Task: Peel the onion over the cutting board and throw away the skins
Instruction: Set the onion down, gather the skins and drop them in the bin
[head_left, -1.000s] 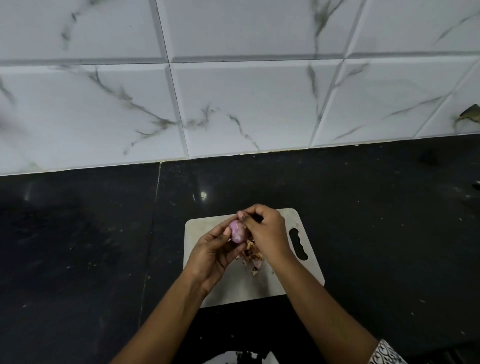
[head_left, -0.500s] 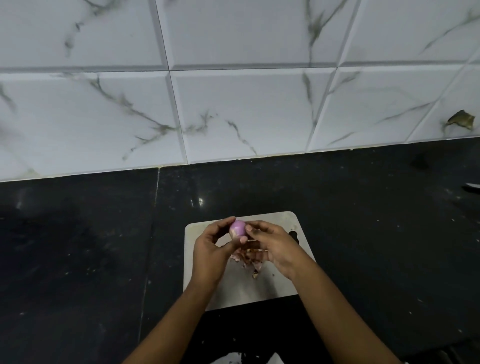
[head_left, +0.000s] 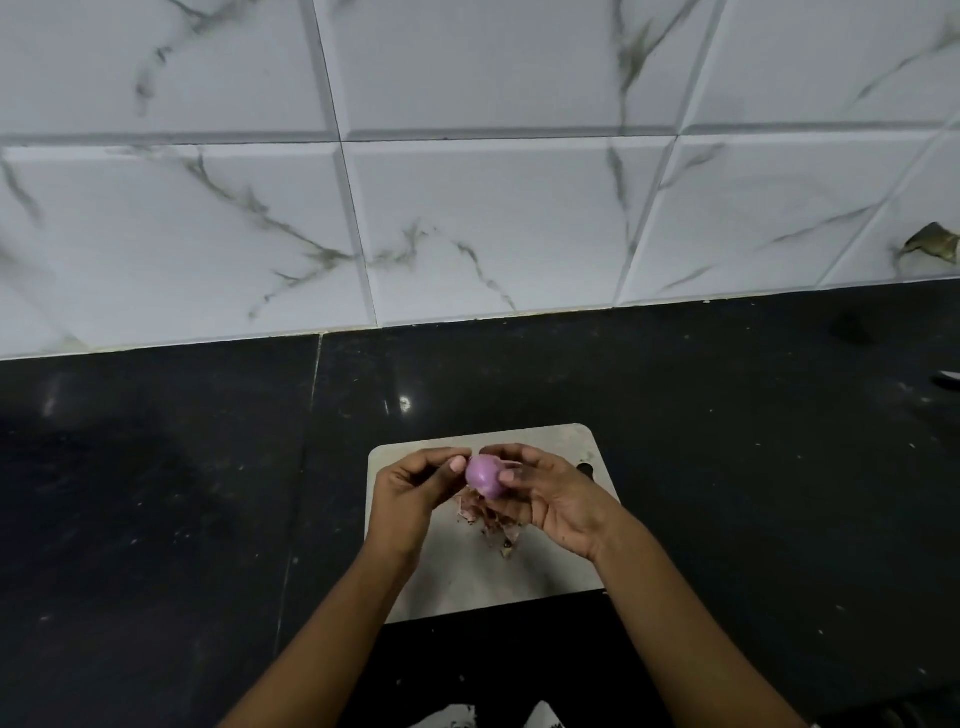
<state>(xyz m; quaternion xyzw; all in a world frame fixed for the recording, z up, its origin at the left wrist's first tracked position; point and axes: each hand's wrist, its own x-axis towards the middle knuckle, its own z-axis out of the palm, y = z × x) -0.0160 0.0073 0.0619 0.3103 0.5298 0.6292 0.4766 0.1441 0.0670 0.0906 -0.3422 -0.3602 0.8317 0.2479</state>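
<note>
A small purple onion (head_left: 484, 475), smooth and mostly bare of skin, is held above the pale cutting board (head_left: 467, 582). My right hand (head_left: 556, 501) cups it from the right with thumb and fingers on it. My left hand (head_left: 410, 493) is at its left side, thumb tip touching the onion. A small heap of brown and pink skins (head_left: 488, 519) lies on the board just under the hands, partly hidden by my right fingers.
The board lies on a black stone counter (head_left: 156, 493) against a white marble-tiled wall (head_left: 467, 208). A brownish scrap (head_left: 932, 243) sticks to the wall at far right. A pale object (head_left: 948, 378) shows at the right edge.
The onion has shifted from my left hand's grip into my right hand's fingers. My right hand turned palm-up and lower; both hands stay over the board.
</note>
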